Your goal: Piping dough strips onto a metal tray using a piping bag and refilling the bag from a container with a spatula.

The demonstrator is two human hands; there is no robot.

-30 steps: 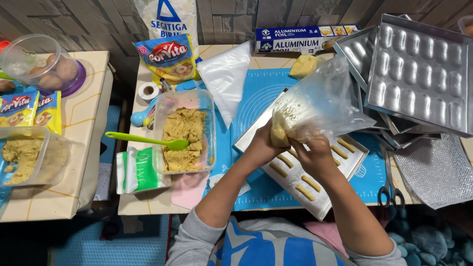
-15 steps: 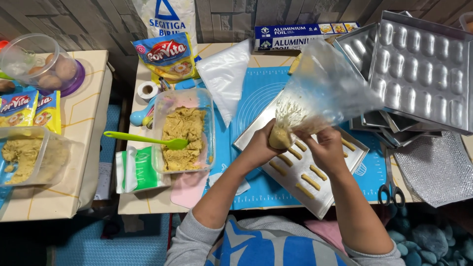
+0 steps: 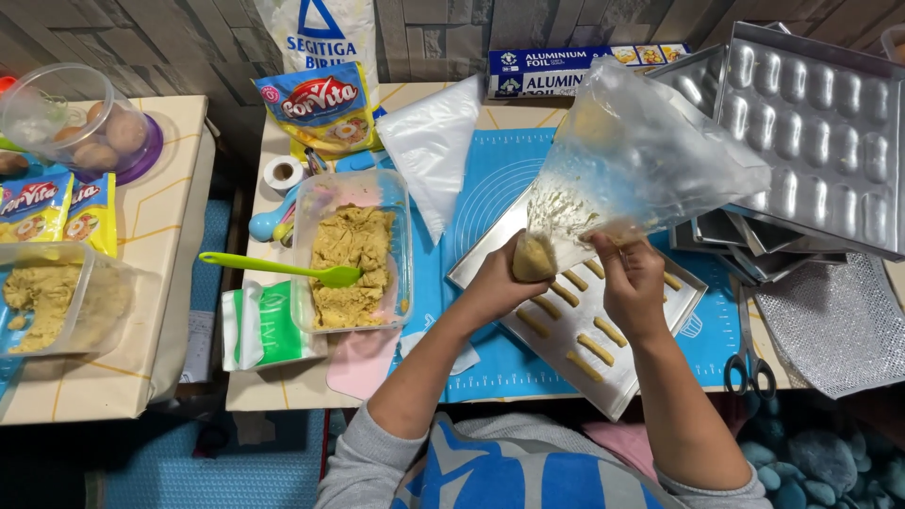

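Observation:
My left hand (image 3: pixel 502 276) grips the dough-filled tip of a clear plastic piping bag (image 3: pixel 641 160), just above a metal baking tray (image 3: pixel 660 325). My right hand (image 3: pixel 630 279) pinches the bag's side a little higher up, and the loose upper part of the bag billows up and to the right. Several short piped dough sticks (image 3: pixel 596 350) lie in rows on the tray under my hands. A clear tub of yellowish dough (image 3: pixel 353 254) stands to the left with a green spatula (image 3: pixel 283 269) resting across it.
A stack of moulded metal pans (image 3: pixel 815 132) sits at the far right, with scissors (image 3: pixel 749 363) and a mesh rack (image 3: pixel 834 325) below. A foil box (image 3: pixel 566 71), margarine packets (image 3: pixel 325 104), spare piping bags (image 3: pixel 434 141) and a second dough tub (image 3: pixel 57 297) stand around.
The piping bag has been lifted and stretched upright, and its top now flares to the right. My hands shifted slightly down the tray. More dough sticks show on the tray.

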